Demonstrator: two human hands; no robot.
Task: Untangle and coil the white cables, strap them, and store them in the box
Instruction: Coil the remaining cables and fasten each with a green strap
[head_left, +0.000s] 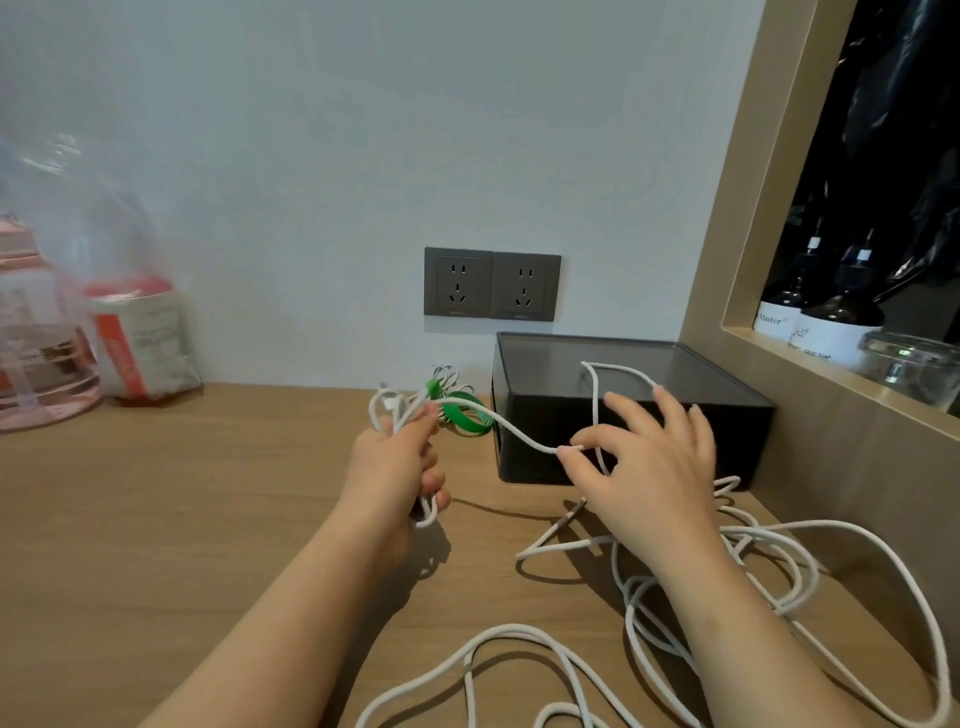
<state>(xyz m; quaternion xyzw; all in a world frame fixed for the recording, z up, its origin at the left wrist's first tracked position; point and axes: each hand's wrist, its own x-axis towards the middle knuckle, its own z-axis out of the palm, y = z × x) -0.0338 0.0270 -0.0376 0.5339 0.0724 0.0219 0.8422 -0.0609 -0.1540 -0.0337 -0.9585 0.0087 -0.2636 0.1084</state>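
My left hand (397, 467) grips a small bundle of white cable loops (387, 410) above the wooden desk. From it a white cable (511, 431) runs right to my right hand (649, 467), which pinches it between thumb and forefinger, the other fingers spread. The cable arcs up over the lid of the dark box (545, 374) behind that hand. More loose white cable (779, 561) lies tangled on the desk at the right and front. A green strap (465, 415) lies by another small coiled cable (449, 379) left of the box.
Two grey wall sockets (491, 285) sit above the box. A pink bottle (31, 332) and a plastic bag with a red-and-white package (137, 338) stand at the back left. A wooden niche at the right holds dark bottles (821, 306) and a glass jar (909, 364).
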